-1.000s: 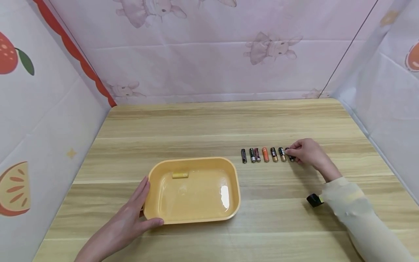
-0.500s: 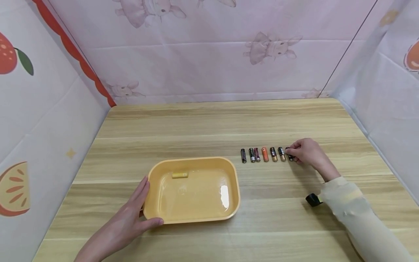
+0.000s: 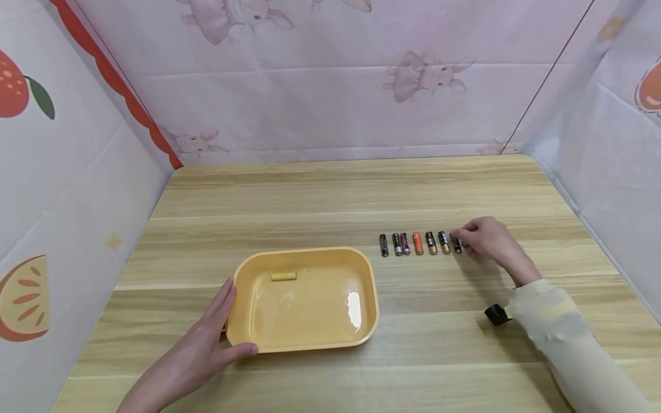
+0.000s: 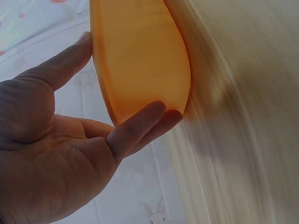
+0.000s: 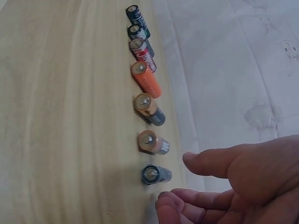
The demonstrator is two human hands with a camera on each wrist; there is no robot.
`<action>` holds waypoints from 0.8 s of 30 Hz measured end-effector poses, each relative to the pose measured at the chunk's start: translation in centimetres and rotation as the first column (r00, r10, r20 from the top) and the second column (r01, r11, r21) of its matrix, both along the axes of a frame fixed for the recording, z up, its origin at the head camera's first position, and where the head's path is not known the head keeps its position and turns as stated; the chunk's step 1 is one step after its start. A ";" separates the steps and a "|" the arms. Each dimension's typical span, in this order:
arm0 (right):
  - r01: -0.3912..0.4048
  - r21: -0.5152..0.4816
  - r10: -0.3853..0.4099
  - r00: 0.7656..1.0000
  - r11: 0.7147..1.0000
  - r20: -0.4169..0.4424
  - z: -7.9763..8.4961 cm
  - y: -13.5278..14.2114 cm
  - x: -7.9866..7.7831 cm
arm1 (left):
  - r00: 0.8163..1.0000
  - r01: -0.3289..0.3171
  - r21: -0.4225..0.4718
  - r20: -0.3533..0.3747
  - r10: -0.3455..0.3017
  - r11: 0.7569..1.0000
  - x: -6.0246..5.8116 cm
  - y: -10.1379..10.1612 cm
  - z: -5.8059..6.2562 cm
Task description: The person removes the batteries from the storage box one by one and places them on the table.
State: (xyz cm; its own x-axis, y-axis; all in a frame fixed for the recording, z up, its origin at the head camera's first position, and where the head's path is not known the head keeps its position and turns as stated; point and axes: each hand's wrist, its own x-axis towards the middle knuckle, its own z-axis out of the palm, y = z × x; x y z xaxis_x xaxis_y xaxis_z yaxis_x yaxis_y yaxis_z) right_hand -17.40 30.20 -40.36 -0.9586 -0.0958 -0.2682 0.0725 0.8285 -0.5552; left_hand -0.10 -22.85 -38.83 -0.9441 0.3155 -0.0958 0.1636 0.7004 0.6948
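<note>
In the head view a yellow plastic tray (image 3: 310, 312) sits left of centre with one yellow battery (image 3: 284, 276) lying inside. My left hand (image 3: 198, 350) rests against its left end, fingers along the outer wall and thumb at the near edge; the left wrist view shows the fingers extended against the orange-looking wall (image 4: 140, 56). To the right, my right hand (image 3: 488, 238) hovers by the last black battery (image 3: 457, 245) in a row. In the right wrist view, thumb and fingers are spread apart beside that dark battery (image 5: 159, 174), holding nothing.
The row also has an orange battery (image 3: 418, 244), a dark red one (image 3: 405, 244) and several black ones, lying side by side on the wooden table (image 3: 310, 195). A small black device (image 3: 498, 315) sits at the right cuff. Printed cloth (image 3: 335, 109) hangs along the back and sides.
The right hand has let go of the last black battery and drawn slightly right, leaving it lying at the row's right end. The left hand and tray have stayed put.
</note>
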 end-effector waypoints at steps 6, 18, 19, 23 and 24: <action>0.010 -0.077 -0.012 1.000 0.997 -0.024 1.7 -0.4 0.0 | 1.000 -0.001 0.002 -0.008 0.001 1.000 -0.1 0.0 -0.1; -0.121 -0.236 0.093 0.988 0.964 -0.126 8.3 -6.4 0.7 | 1.000 0.003 -0.011 -0.019 -0.003 1.000 0.1 0.2 0.0; -0.146 -0.245 0.113 0.983 0.958 -0.143 8.7 -7.1 0.8 | 1.000 0.003 -0.012 -0.018 -0.003 1.000 0.1 0.2 0.0; -0.243 -0.279 0.190 0.961 0.929 -0.202 10.1 -10.0 1.1 | 1.000 0.004 -0.007 -0.020 -0.004 1.000 0.1 0.2 -0.1; -0.273 -0.289 0.214 0.952 0.918 -0.220 10.4 -10.8 1.1 | 1.000 0.003 -0.006 -0.018 -0.003 1.000 0.0 0.2 -0.1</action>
